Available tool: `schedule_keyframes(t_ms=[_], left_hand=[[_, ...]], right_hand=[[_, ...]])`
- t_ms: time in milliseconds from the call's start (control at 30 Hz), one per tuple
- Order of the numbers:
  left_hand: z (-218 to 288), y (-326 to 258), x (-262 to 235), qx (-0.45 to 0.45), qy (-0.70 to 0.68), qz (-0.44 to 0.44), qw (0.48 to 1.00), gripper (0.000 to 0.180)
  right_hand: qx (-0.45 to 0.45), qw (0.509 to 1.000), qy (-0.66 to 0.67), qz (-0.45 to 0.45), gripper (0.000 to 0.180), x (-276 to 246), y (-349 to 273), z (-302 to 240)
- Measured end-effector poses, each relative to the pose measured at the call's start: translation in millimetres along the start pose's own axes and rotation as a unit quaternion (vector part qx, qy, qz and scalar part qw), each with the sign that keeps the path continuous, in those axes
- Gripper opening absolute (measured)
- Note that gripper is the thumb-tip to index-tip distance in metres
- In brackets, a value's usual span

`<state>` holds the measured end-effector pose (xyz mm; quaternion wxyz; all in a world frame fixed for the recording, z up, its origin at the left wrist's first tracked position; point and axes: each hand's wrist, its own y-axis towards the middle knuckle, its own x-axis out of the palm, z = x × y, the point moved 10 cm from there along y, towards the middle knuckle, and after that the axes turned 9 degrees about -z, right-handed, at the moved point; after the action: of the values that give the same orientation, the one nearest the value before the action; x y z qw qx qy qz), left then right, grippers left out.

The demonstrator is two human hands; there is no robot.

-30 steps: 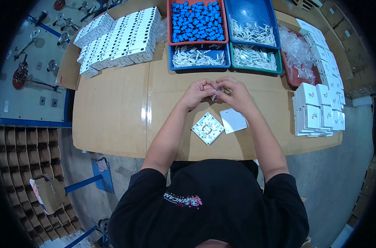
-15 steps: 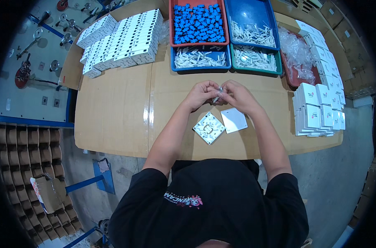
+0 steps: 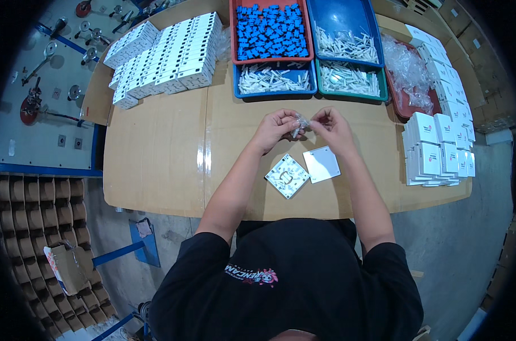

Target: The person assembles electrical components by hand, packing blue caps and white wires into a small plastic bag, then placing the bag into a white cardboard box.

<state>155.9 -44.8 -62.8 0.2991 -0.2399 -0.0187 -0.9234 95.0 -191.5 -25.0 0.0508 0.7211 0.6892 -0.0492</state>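
My left hand [image 3: 275, 129] pinches a small clear plastic bag [image 3: 299, 126] with something whitish inside. At the bag's right side, the thumb and fingertips of my right hand [image 3: 334, 129] are closed on its edge. Both hands are above the table, just in front of the trays. Below them lies a square white part [image 3: 287, 176], turned like a diamond, with patterned recesses and a loop shape in its middle. A plain white square plate [image 3: 321, 164] rests beside it on the right.
A red tray [image 3: 310, 34] of blue pieces stands at the back among blue and green trays [image 3: 384, 91] of slim white pieces. White boxes [image 3: 167, 54] are stacked back left, more white boxes [image 3: 431, 149] at right. Crumpled plastic bags [image 3: 405, 71] fill another red tray. Cardboard [image 3: 155, 153] covers the table.
My right hand has drawn slightly right, away from the left, so more of the plastic bag shows between them. The white square part and plate have stayed put.
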Motion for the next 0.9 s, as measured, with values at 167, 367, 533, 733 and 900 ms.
schedule_keyframes(t_ms=[167, 367, 533, 733, 900], left_hand=[[-5, 2, -5, -0.01, 0.02, 0.001, 1.0, 0.027], [-6, 3, -1, -0.004, 0.04, -0.006, 0.999, 0.024], [0, 0, 3, -0.015, 0.099, 0.017, 0.995, 0.019], [-5, 1, -4, -0.005, 0.053, 0.03, 0.998, 0.017], [-7, 3, -3, 0.009, 0.068, 0.023, 0.997, 0.016]], right_hand=[[-0.015, 0.992, 0.12, 0.03, 0.028, 10, -5, 14], [-0.025, 0.984, 0.164, 0.071, 0.028, 6, -5, 24], [-0.018, 0.983, 0.169, 0.07, 0.026, 7, -5, 31], [-0.031, 0.982, 0.169, 0.075, 0.03, 8, -7, 34], [-0.032, 0.983, 0.166, 0.068, 0.035, 12, -9, 26]])
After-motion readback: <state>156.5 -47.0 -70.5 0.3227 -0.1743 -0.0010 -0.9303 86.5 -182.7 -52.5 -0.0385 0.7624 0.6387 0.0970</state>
